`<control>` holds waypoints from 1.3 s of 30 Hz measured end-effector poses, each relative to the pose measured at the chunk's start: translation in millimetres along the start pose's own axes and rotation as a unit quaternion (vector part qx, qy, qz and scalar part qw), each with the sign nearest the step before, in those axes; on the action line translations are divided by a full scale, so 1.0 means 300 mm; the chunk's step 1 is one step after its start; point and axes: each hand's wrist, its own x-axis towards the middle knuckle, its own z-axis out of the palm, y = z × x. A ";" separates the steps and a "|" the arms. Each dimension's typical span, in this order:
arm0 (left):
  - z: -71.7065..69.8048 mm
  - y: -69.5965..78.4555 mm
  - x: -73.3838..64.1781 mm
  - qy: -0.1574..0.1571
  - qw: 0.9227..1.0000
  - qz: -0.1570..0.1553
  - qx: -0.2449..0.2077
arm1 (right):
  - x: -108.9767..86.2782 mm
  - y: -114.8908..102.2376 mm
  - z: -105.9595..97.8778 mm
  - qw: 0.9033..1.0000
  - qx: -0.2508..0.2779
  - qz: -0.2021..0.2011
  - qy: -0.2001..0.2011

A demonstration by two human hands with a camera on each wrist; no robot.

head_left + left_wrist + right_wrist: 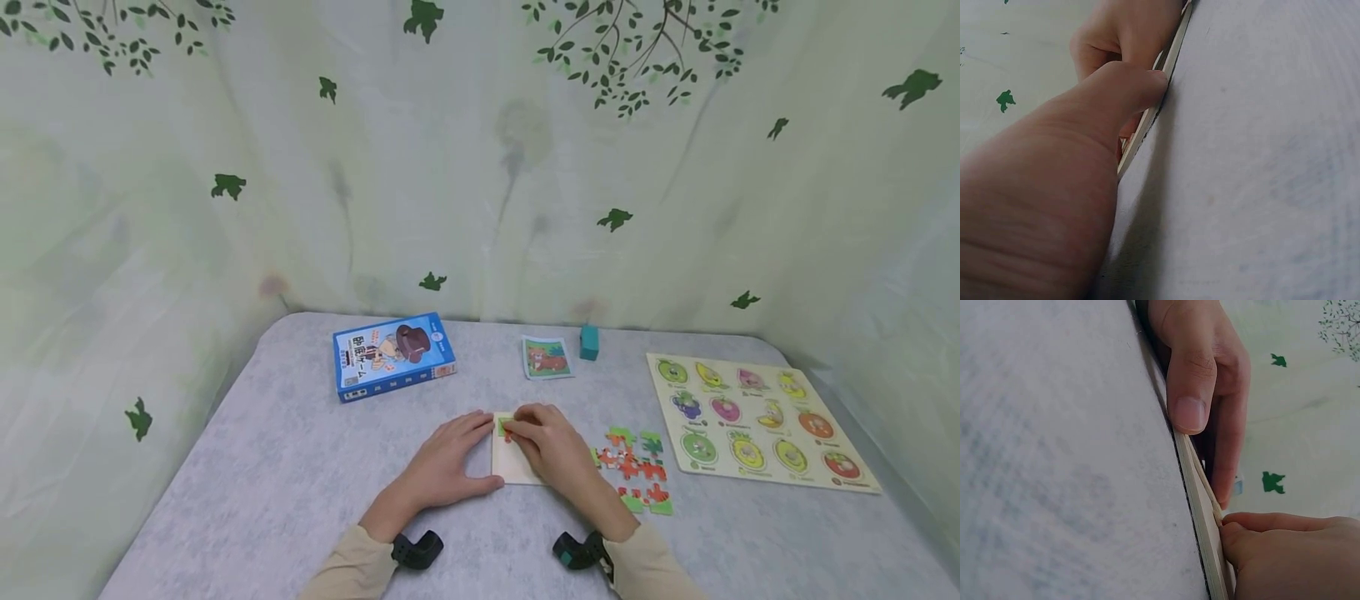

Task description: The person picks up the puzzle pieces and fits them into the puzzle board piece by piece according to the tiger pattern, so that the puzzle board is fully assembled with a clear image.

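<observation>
At the lower centre of the frame, pale square board (516, 467): it is laid on the table (247, 492) between two hands and is partly covered by the right one.
Puzzle piece (502, 430): green with a touch of red, it is held at the board's upper left corner; whether it is fully seated cannot be told.
Right hand (558, 450): it is placed over the board's right part, and the piece is pinched between thumb and index finger; the other fingers are bent, partly hidden.
Left hand (450, 467): it is set at the board's left side, its fingers stretched forward and close together, the thumb spread away from them; the thumb tip is rested at the lower left corner, as is also seen in the right wrist view.
Loose puzzle pieces (627, 465): green and orange-red, they are grouped just right of the right hand.
Picture card (547, 358): a reddish animal on green is shown on it, above the board.
Teal block (589, 342): it is stood just right of the card.
Blue box (393, 357): it is laid at upper left of the hands, printed with a brown-hatted figure.
Fruit board (761, 423): twelve cartoon fruits are printed on it, at right.
Curtain (450, 175): leaves and branches are printed across it, behind the table.
</observation>
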 end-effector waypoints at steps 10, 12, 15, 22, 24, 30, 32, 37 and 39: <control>0.011 -0.002 -0.011 -0.007 1.000 -0.006 0.011 | -0.015 -0.008 0.013 1.000 0.018 0.011 -0.003; 0.009 -0.002 -0.009 -0.005 1.000 -0.005 0.009 | -0.012 -0.010 0.012 1.000 0.020 0.018 -0.009; 0.003 0.000 -0.006 -0.004 1.000 -0.006 0.007 | -0.008 -0.011 0.011 0.999 0.017 0.023 -0.020; -0.002 0.000 0.007 -0.003 1.000 0.000 0.011 | 0.001 -0.004 0.001 0.999 0.015 0.028 -0.033; -0.004 0.000 0.010 -0.001 1.000 0.003 0.013 | 0.003 -0.002 -0.001 0.999 0.018 0.029 -0.036; -0.007 0.000 0.009 0.000 1.000 0.006 0.017 | 0.007 0.000 -0.002 0.998 0.033 0.034 -0.045; -0.006 0.000 0.007 -0.001 1.000 0.010 0.020 | 0.006 -0.001 -0.001 0.998 0.037 0.035 -0.046; -0.003 0.003 0.004 -0.005 1.000 0.022 0.021 | 0.000 -0.003 -0.005 0.997 0.043 0.042 -0.048; -0.002 0.005 0.003 -0.006 1.000 0.023 0.020 | -0.002 -0.004 -0.007 0.997 0.044 0.044 -0.050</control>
